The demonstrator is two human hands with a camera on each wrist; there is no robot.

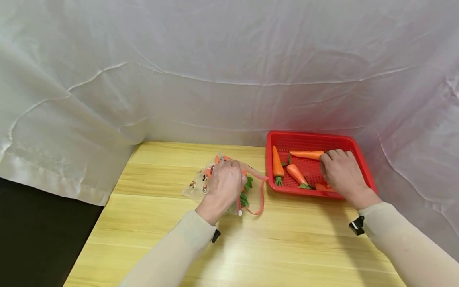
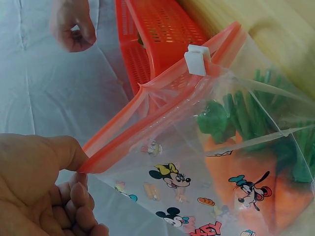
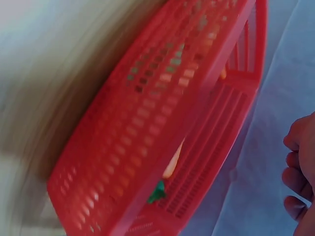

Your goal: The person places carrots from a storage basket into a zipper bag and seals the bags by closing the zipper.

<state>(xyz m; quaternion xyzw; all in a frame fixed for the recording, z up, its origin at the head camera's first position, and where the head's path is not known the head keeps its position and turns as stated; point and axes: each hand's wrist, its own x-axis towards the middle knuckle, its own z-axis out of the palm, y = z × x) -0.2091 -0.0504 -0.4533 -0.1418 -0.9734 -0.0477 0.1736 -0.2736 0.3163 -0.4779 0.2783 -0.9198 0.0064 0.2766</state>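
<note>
White cloth (image 1: pixel 215 59) hangs behind and beside the pale wooden surface (image 1: pixel 287 247); on it, at the right, stands a red basket (image 1: pixel 312 135); just left of that lies a clear printed bag (image 1: pixel 197 187), mouth parted, with leafy carrots (image 2: pixel 285 196) inside; the left hand (image 1: pixel 226 179) pinches the bag's orange edge between thumb and finger; the right hand (image 1: pixel 340 171) hangs above the basket, fingers loosely curled, nothing seen in them; below, loose carrots (image 1: pixel 277 165) lie in the basket; a white slider (image 2: pixel 197 61) sits on the bag's edge
</note>
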